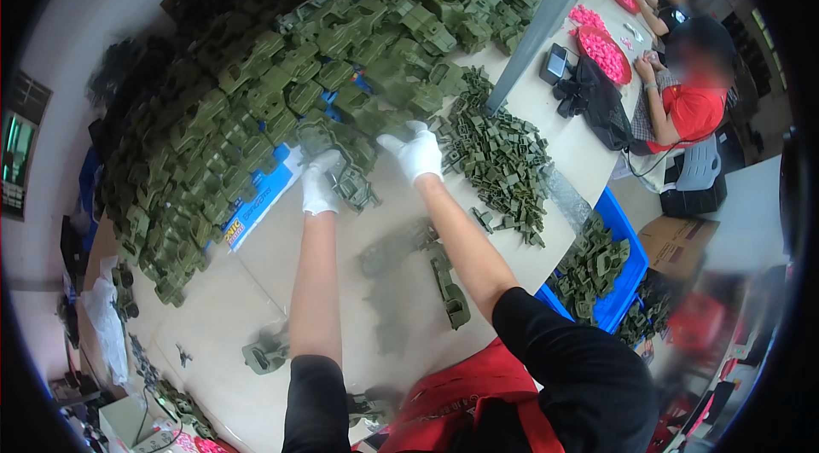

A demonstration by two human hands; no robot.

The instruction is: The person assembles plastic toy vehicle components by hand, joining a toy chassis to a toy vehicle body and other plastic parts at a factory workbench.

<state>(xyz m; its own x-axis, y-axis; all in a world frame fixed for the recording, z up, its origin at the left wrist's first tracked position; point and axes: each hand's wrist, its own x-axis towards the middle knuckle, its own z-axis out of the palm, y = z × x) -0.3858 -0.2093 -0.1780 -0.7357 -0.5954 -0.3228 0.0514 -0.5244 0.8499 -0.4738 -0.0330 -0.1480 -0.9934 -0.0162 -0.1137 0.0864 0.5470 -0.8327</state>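
My left hand (319, 187), in a white glove, is closed on the edge of a dark green plastic toy vehicle body (351, 182) at the near side of a large heap. Also gloved in white, my right hand (418, 156) reaches to the heap's edge with thumb and fingers apart, close to more green vehicle bodies (375, 114). Its fingertips partly blend into the blurred parts there. Between my forearms a long green part (450, 293) lies on the table (341, 316), beside other blurred green pieces (388, 257).
The heap of green vehicle bodies (256, 82) covers the far left. Small green parts (499, 159) are piled at right, near a grey metal post (546, 22). A blue bin (627, 274) holds more. Two people sit at far right by red trays (627, 73) of pink pieces.
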